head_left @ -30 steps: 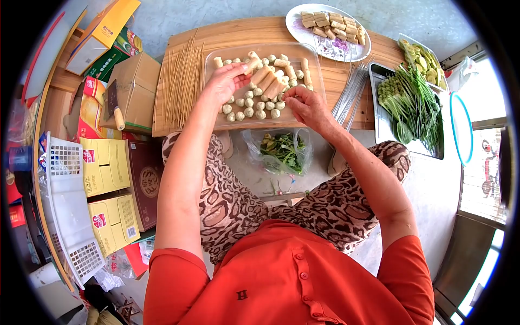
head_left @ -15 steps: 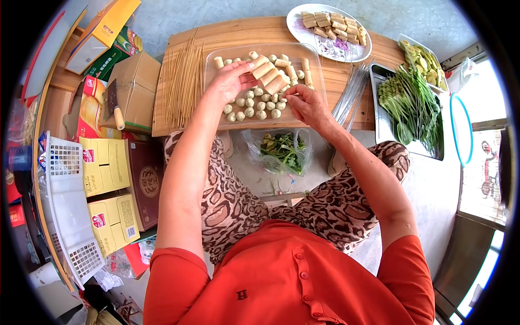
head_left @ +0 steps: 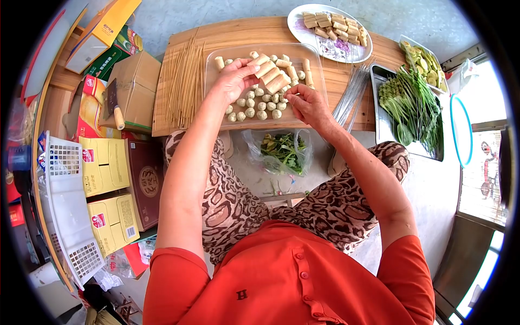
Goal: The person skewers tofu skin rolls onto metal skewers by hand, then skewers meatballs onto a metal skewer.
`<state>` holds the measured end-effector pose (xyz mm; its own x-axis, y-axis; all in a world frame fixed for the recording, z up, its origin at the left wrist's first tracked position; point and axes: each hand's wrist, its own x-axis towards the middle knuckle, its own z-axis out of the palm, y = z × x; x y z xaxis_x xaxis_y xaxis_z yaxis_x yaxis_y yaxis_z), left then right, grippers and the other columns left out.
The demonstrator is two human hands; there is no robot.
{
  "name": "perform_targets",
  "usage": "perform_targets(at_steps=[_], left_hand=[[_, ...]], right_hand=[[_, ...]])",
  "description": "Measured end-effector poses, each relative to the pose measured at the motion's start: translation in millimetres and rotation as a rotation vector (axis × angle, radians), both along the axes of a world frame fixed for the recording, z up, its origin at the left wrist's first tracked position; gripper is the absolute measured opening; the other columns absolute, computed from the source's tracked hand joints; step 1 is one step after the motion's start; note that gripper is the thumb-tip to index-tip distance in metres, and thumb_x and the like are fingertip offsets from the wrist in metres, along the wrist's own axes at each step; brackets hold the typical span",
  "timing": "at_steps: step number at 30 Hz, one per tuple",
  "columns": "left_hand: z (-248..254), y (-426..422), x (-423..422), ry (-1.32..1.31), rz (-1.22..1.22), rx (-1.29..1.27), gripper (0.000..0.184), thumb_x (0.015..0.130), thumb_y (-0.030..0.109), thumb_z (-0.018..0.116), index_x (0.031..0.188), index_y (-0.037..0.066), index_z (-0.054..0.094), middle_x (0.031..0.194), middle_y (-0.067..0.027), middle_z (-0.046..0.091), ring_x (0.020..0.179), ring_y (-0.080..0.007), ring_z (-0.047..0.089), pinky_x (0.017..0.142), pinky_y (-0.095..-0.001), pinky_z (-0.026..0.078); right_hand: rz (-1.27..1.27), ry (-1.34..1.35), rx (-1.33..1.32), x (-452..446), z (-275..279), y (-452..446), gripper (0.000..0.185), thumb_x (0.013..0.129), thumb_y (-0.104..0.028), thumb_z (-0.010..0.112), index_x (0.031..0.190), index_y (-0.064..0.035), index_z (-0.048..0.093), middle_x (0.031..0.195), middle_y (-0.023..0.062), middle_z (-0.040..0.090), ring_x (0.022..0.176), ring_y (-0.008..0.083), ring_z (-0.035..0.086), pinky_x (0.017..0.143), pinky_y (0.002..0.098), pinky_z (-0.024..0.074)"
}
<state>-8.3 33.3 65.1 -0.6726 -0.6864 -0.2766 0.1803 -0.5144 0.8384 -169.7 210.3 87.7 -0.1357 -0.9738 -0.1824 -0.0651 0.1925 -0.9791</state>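
Note:
My left hand [head_left: 236, 81] is closed on a row of beige tofu-skin rolls [head_left: 268, 72], held above a clear plastic tray [head_left: 210, 86]. The thumb lies along the upper rolls. Just below and to the right, my right hand [head_left: 309, 105] is closed in a pinch near the lowest roll; whatever is between its fingertips is too thin to make out. Under both hands the tray holds many pale greenish balls [head_left: 261, 115] and several loose rolls [head_left: 307, 73].
Bamboo skewers [head_left: 181, 86] lie left on the wooden table [head_left: 233, 30], metal skewers [head_left: 349, 95] right. A plate [head_left: 298, 32] of cut rolls stands at the back. A metal tray [head_left: 381, 124] holds greens [head_left: 411, 103]. Below is a bag of leaves [head_left: 284, 154]; boxes [head_left: 105, 165] stand left.
Very little differs. The left hand and the rolls have shifted slightly, its thumb lying a little further over the rolls. The right hand stays in its pinch at nearly the same place.

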Motion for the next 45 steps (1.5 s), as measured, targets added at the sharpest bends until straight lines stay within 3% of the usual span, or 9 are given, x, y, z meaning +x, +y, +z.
perform_targets(at_steps=[25,32,34,40,45], left_hand=[[-1.1,0.4,-1.3,-0.032,-0.044,-0.064,0.038,0.081,0.008,0.067,0.114,-0.002,0.052,0.108,-0.0103,0.059,0.097,-0.0199,0.059,0.085,-0.0330,0.052],[11.0,-2.6,3.4,-0.093,0.120,-0.057,0.033,0.081,0.005,0.067,0.110,0.000,0.052,0.105,-0.0106,0.060,0.094,-0.0202,0.060,0.084,-0.0333,0.052],[6.7,-12.7,10.8,-0.104,0.231,-0.042,0.029,0.081,0.004,0.066,0.106,0.002,0.052,0.102,-0.0104,0.061,0.093,-0.0210,0.061,0.083,-0.0352,0.052],[13.0,-10.1,12.9,-0.134,0.301,-0.032,0.024,0.082,0.004,0.064,0.103,0.002,0.053,0.101,-0.0114,0.061,0.091,-0.0217,0.061,0.079,-0.0352,0.053],[11.8,-11.2,13.8,-0.069,0.299,-0.006,0.023,0.082,0.006,0.065,0.102,0.003,0.053,0.100,-0.0111,0.060,0.090,-0.0215,0.061,0.078,-0.0348,0.054]], right_hand=[[-0.012,0.004,0.014,0.8,5.1,0.7,0.015,0.093,-0.017,0.053,0.089,-0.0023,0.055,0.054,-0.0040,0.044,0.044,0.0040,0.037,0.040,0.0217,0.0278],[0.019,-0.050,0.026,-4.8,7.4,2.3,0.017,0.093,-0.019,0.054,0.094,-0.0018,0.056,0.055,-0.0026,0.047,0.046,0.0044,0.039,0.041,0.0218,0.0296],[0.073,0.160,-0.021,-8.2,4.3,4.7,0.019,0.092,-0.019,0.054,0.096,-0.0012,0.057,0.056,0.0001,0.050,0.048,0.0061,0.044,0.045,0.0240,0.0350],[0.026,0.468,-0.201,-8.6,-2.7,9.0,0.016,0.088,-0.016,0.055,0.092,-0.0010,0.060,0.060,0.0061,0.055,0.055,0.0135,0.051,0.053,0.0296,0.0420],[-0.021,0.449,-0.243,-5.4,3.1,10.2,0.016,0.088,-0.016,0.056,0.092,-0.0016,0.060,0.063,0.0085,0.058,0.057,0.0162,0.054,0.054,0.0304,0.0427]])
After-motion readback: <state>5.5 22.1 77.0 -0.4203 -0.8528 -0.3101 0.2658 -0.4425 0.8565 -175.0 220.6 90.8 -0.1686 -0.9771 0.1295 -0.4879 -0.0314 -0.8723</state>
